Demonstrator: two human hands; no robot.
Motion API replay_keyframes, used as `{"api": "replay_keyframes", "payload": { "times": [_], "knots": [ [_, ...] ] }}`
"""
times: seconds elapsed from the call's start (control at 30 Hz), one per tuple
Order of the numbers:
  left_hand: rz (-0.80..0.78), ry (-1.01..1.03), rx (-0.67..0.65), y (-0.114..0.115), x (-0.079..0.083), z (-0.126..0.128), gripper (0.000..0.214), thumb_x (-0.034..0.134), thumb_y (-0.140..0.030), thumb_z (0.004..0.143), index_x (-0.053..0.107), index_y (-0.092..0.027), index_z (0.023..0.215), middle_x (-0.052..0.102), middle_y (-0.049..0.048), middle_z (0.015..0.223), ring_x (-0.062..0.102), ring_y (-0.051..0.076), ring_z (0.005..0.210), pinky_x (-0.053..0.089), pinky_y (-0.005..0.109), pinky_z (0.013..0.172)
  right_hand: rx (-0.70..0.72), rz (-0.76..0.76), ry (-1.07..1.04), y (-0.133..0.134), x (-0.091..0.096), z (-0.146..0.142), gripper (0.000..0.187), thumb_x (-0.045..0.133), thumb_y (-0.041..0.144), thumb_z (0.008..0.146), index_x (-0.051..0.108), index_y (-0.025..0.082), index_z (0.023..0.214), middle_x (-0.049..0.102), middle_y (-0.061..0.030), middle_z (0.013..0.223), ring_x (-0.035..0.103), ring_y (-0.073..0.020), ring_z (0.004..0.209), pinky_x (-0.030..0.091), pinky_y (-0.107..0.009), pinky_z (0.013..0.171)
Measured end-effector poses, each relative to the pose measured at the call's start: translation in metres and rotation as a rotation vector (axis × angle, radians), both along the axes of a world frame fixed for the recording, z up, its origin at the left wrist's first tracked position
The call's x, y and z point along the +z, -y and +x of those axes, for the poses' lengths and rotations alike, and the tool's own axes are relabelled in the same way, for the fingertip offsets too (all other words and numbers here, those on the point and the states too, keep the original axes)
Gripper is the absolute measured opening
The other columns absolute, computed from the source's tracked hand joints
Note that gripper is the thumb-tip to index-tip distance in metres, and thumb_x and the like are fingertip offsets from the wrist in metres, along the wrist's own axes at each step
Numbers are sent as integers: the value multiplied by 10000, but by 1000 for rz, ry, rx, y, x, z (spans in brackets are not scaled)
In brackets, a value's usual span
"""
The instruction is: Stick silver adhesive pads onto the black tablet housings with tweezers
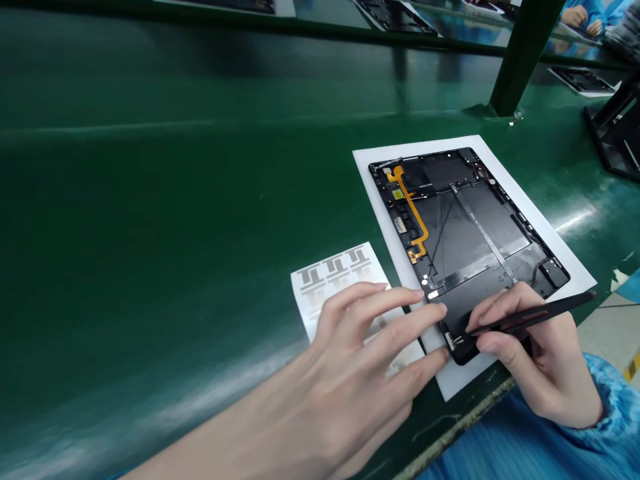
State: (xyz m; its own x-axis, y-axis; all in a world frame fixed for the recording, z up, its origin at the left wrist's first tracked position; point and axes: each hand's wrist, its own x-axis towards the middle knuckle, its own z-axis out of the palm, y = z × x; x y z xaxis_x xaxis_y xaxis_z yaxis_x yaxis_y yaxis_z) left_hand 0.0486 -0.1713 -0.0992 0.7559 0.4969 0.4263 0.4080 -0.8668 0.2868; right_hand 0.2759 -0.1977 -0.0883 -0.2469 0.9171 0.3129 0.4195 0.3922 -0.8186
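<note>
A black tablet housing with its inside facing up lies on a white foam sheet. An orange flex cable runs along its left side. My left hand has its fingers spread, the tips touching or just over the housing's near left edge. Partly beneath that hand is a white sheet of grey T-shaped stickers. My right hand grips black tweezers over the near corner of the housing. Whether the tweezer tips hold anything is too small to tell.
The green bench has its front edge close below the housing. A green post rises behind it, and a black stand is at the right. On the raised shelf lie other housings. Another person's hands show far right.
</note>
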Motion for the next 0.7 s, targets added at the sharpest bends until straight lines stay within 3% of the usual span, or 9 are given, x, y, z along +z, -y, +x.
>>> {"api": "replay_keyframes", "payload": {
  "times": [0.2, 0.43, 0.7],
  "knots": [
    [9, 7, -2, 0, 0, 0, 390, 396, -8, 903, 654, -210, 1116, 616, 64, 1232, 460, 278, 1234, 366, 442, 1057, 30, 58, 31, -2, 2, -3, 62, 565, 225, 980, 508, 221, 956, 650, 9, 825, 661, -100, 728, 540, -185, 676],
    [32, 3, 8, 3, 0, 3, 358, 346, -22, 943, 598, -207, 1116, 576, 78, 1224, 436, 275, 1237, 352, 452, 1046, -111, 7, -50, 4, -3, 0, 33, 574, 220, 971, 557, 236, 949, 644, 23, 818, 600, -86, 625, 468, -183, 524],
    [53, -16, 21, 2, -2, 5, 381, 409, -27, 912, 563, -239, 1188, 546, 87, 1250, 440, 295, 1234, 343, 487, 1035, -124, 19, -51, 1, 0, -3, 57, 594, 192, 930, 565, 235, 908, 638, 7, 755, 608, -139, 707, 433, -198, 486]
  ]
}}
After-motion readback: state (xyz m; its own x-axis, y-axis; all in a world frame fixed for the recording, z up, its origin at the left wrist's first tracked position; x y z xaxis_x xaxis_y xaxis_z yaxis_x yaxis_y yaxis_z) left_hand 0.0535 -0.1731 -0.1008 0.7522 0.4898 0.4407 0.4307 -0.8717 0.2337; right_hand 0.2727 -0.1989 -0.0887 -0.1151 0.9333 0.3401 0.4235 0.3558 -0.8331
